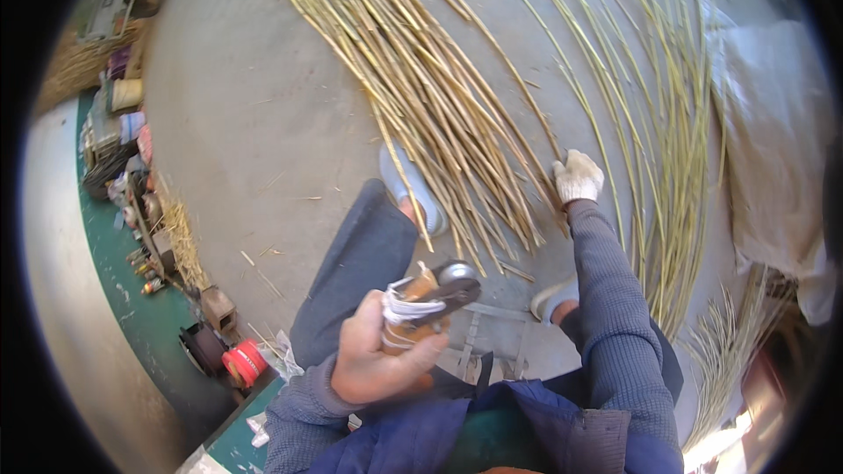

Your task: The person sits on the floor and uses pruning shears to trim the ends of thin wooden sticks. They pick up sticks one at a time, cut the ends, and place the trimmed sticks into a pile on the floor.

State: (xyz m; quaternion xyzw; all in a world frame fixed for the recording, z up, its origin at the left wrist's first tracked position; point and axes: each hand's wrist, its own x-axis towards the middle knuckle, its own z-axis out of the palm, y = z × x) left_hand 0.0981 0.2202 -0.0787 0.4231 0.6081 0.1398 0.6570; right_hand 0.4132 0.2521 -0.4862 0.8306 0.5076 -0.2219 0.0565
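Readable text: none could be made out | red roll (245, 362), toward 8 o'clock: bore pale marks, too small and blurred to read | labels, numbers, signs elsewhere: none were legible

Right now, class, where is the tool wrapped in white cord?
In the head view, the tool is held in the left hand, below the picture's centre, with the near ends of the sticks showing just above it.

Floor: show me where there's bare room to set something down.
Widest: floor between the straw and brown stalks, bare but for scraps. Narrower: the gap between brown and green stalks, beyond the right hand. Crowded: under the stalks, and the green surface at left.
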